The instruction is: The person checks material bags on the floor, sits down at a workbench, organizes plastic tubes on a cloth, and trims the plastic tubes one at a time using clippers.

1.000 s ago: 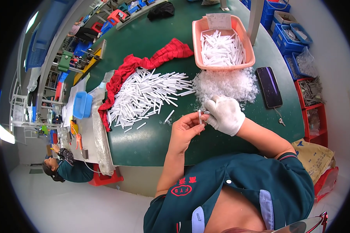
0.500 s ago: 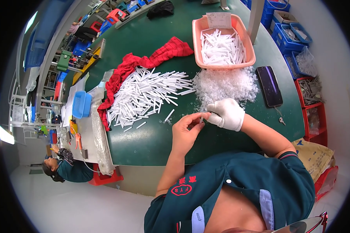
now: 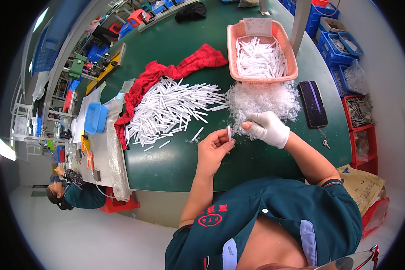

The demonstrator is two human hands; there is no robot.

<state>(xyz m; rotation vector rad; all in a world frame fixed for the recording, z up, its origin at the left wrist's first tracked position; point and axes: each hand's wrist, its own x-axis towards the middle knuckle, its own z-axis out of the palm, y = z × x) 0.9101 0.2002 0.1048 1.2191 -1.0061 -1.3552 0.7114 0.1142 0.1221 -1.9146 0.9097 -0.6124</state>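
Between the thumb and fingers of my left hand (image 3: 211, 150), which is bare, a short white stick (image 3: 229, 132) stands nearly upright. Just to its right and apart from it is my right hand (image 3: 273, 130), in a white glove with a bare thumb tip. Its fingers are curled in; whatever they may hold is too small to make out. Beyond the right hand spreads a heap of tiny clear plastic pieces (image 3: 262, 101). A pile of similar white sticks (image 3: 166, 108) lies to the left, with a few loose ones at its near edge.
A pink basket (image 3: 294, 72) of white sticks stands behind the clear heap. Red cloth (image 3: 166, 71) borders the stick pile. To the right lies a phone (image 3: 313, 103) with a small key-like charm (image 3: 326, 144). A blue tray (image 3: 95, 118) sits left; another person (image 3: 83, 195) works beyond.
My hands, together at the stick before, have parted. The right hand has moved slightly right and its thumb now points left; the stick in the left hand now shows more fully.
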